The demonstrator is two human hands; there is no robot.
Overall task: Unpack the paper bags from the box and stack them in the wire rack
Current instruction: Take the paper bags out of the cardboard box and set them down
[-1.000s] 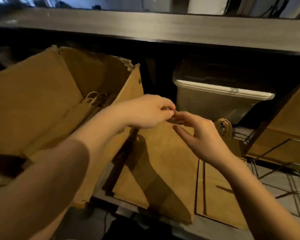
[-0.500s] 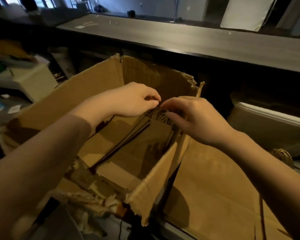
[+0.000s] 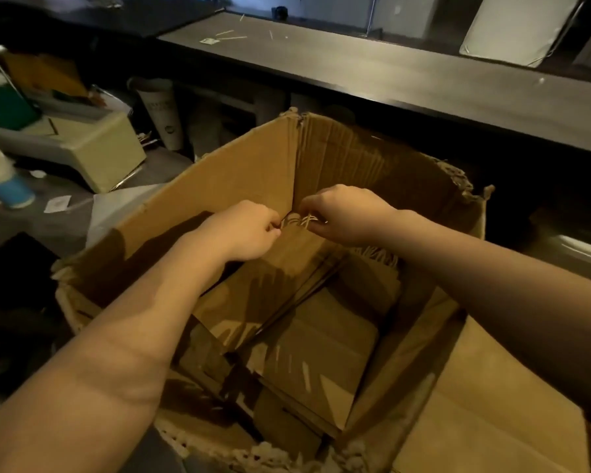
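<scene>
I see both hands deep in the torn cardboard box (image 3: 239,172): left hand (image 3: 244,230) and right hand (image 3: 342,215) have fingers pinched shut on the twine handles (image 3: 301,220) of the paper bags (image 3: 287,268) stacked inside.

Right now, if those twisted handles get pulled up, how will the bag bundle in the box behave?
Likely floppy: the paper bags are thin, flat sheets leaning loose in the box. Probably fans apart, since both hands, left hand and right hand, pinch only the handles.
</scene>
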